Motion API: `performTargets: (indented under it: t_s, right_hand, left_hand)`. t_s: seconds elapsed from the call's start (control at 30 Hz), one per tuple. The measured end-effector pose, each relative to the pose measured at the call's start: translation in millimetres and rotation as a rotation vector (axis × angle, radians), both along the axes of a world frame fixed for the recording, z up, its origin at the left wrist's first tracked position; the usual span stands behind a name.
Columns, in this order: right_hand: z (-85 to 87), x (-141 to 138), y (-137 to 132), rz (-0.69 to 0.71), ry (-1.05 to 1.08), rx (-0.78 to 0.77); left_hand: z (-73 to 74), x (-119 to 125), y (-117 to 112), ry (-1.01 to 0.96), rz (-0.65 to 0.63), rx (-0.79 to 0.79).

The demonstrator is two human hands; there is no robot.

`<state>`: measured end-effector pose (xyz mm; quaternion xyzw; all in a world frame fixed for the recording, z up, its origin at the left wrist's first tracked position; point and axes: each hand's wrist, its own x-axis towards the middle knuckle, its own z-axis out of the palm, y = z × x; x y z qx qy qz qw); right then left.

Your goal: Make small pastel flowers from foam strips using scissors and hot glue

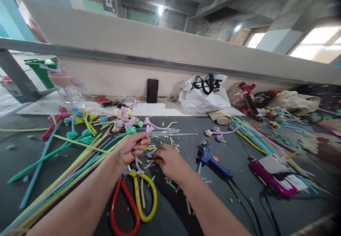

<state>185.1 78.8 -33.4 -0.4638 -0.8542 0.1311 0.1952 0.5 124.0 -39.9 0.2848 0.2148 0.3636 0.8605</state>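
L hand grips lilac straw flower, R hand curled over straw scraps, grasp unclear, both just above scissors; glue gun right of scissors.

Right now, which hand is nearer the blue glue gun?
Right. Right hand rests just left of the blue glue gun, not touching; left hand is farther left, holding a purple straw flower.

My left forearm enters from lower left and my right forearm from lower right, both converging toward centre. My left hand is raised, palm turned inward, thumb and fingers closed in a pinch. My right hand sits lower, palm down, fingers curled, tips hidden.
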Motion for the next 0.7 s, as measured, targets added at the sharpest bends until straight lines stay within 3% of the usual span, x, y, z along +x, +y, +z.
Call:
performTargets:
  t_s: [0.1,0.3,0.5,0.6,0.7]
  right_hand:
    - [3.3,7.9,1.9,-0.057,0.019,-0.051]
    - [11.2,29.5,9.9,-0.31,0.485,-0.257]
    - [20.3,31.4,7.6,-0.253,0.837,-0.417]
    - [26.5,37.9,7.6,-0.24,0.83,-0.402]
    - [29.4,49.7,11.7,-0.401,0.55,-0.311]
  left_hand:
    - [-0.5,0.1,0.2,0.012,0.003,0.003]
    - [0.6,0.2,-1.0,0.038,0.006,0.005]
    - [1.7,0.0,-2.2,0.065,0.022,0.008]
    - [3.0,0.7,-2.6,0.078,0.02,0.007]
    - [3.9,1.2,-3.6,0.089,0.019,0.012]
